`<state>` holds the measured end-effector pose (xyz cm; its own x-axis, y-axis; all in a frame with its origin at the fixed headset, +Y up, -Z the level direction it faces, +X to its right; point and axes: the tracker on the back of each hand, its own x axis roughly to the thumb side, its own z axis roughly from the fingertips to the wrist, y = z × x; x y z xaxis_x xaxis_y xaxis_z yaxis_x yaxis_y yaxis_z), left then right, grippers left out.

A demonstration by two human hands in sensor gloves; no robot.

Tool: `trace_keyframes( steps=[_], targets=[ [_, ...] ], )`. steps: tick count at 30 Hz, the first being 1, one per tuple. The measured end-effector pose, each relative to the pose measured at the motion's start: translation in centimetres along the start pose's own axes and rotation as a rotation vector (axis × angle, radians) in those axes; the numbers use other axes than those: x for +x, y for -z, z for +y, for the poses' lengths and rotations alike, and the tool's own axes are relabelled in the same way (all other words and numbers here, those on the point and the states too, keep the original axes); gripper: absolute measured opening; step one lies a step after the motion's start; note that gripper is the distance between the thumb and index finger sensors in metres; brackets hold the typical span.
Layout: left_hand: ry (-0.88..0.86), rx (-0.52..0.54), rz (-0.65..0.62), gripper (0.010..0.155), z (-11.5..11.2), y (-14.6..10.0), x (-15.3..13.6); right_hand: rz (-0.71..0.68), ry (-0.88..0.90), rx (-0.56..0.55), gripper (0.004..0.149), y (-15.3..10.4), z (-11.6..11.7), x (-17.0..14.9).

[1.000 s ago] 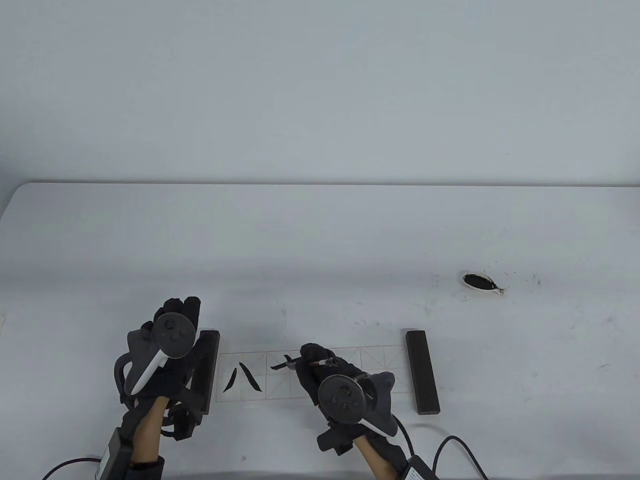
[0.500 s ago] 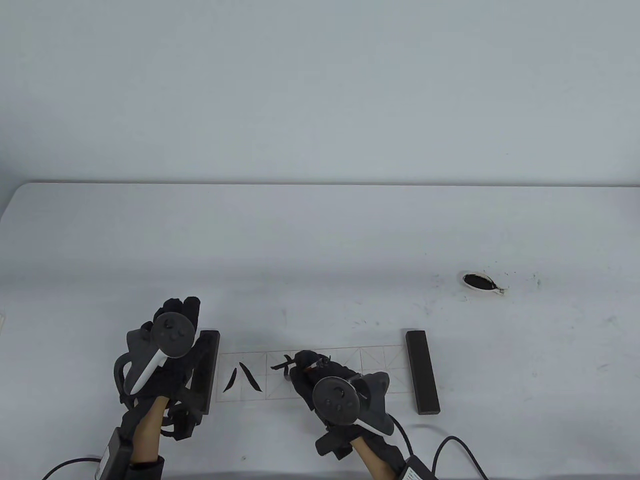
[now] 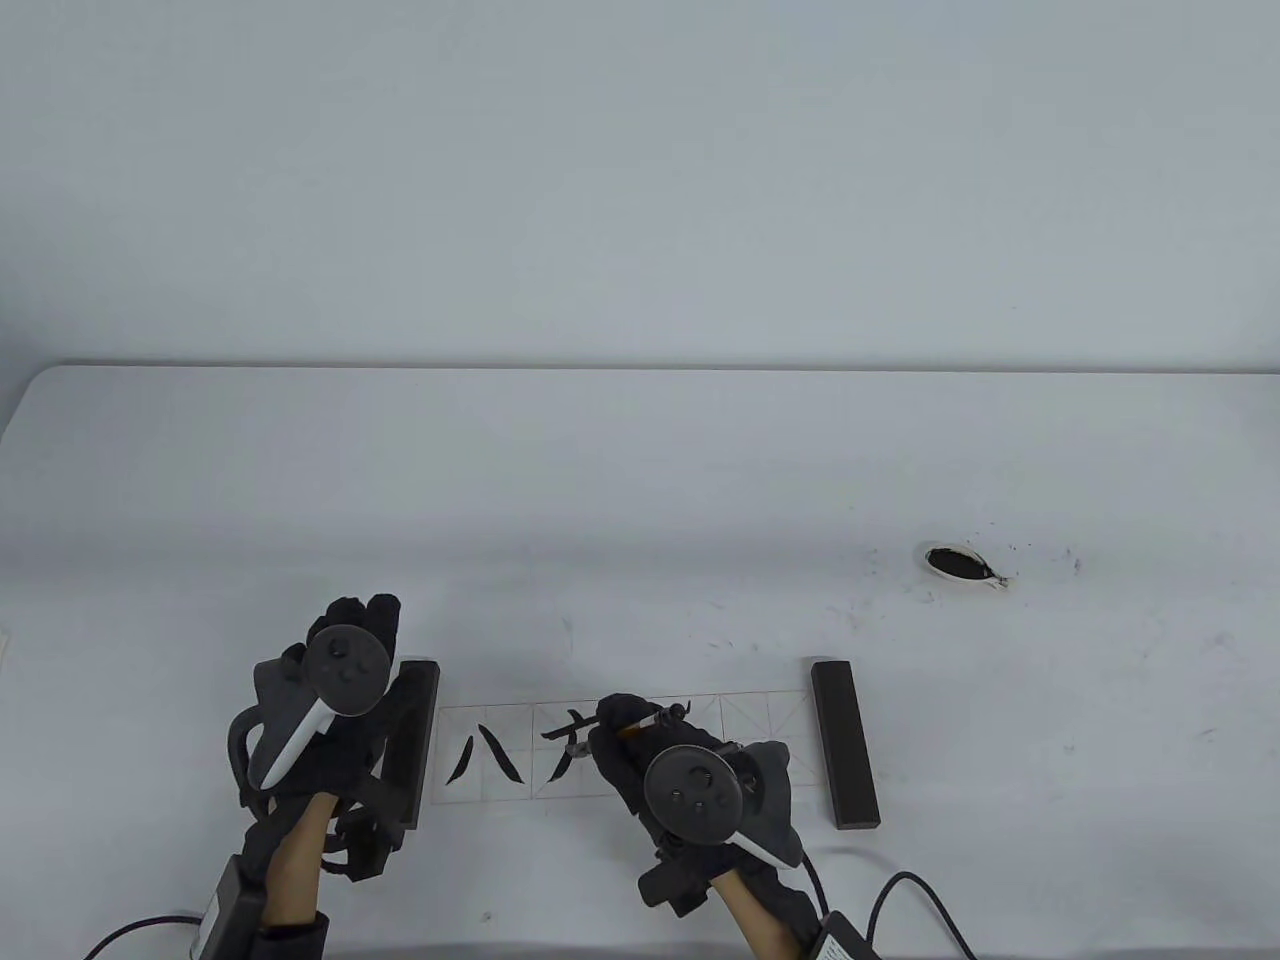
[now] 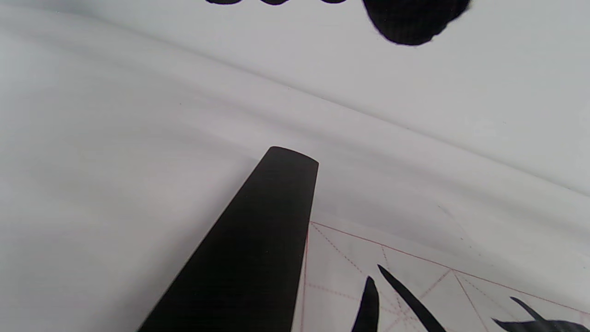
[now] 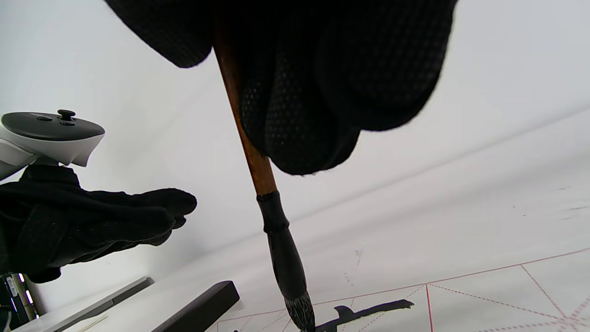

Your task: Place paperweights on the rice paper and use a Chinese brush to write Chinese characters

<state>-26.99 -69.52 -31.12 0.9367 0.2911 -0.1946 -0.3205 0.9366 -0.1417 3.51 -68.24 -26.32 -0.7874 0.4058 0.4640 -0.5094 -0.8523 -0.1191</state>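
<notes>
A strip of gridded rice paper [image 3: 760, 725] lies near the table's front edge, with a dark paperweight on each end. My left hand [image 3: 330, 720] lies over the left paperweight [image 3: 418, 740], fingers stretched out. The right paperweight [image 3: 846, 743] stands free. My right hand [image 3: 640, 750] grips the brush [image 3: 655, 717] above the second cell. In the right wrist view the brush [image 5: 272, 216] stands nearly upright, its wet tip on the paper beside a fresh stroke. The first cell holds a two-stroke character [image 3: 487, 755]. The left wrist view shows the left paperweight [image 4: 249, 258] and the paper [image 4: 415, 258].
A small white dish of black ink [image 3: 958, 564] sits at the right, farther back, with ink specks around it. Cables trail from both wrists off the front edge. The far half of the white table [image 3: 640, 470] is bare.
My right hand has drawn the brush down and to the left, and a new slanting stroke now shows in the second cell. The left hand has stayed put.
</notes>
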Motion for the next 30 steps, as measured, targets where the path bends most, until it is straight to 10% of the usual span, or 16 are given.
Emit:
trace_keyframes(
  steps=[30],
  targets=[
    [-0.001,-0.008,0.003,0.08,0.0,0.0,0.0,-0.014,-0.124,0.066,0.041,-0.3,-0.3,1.3]
  ],
)
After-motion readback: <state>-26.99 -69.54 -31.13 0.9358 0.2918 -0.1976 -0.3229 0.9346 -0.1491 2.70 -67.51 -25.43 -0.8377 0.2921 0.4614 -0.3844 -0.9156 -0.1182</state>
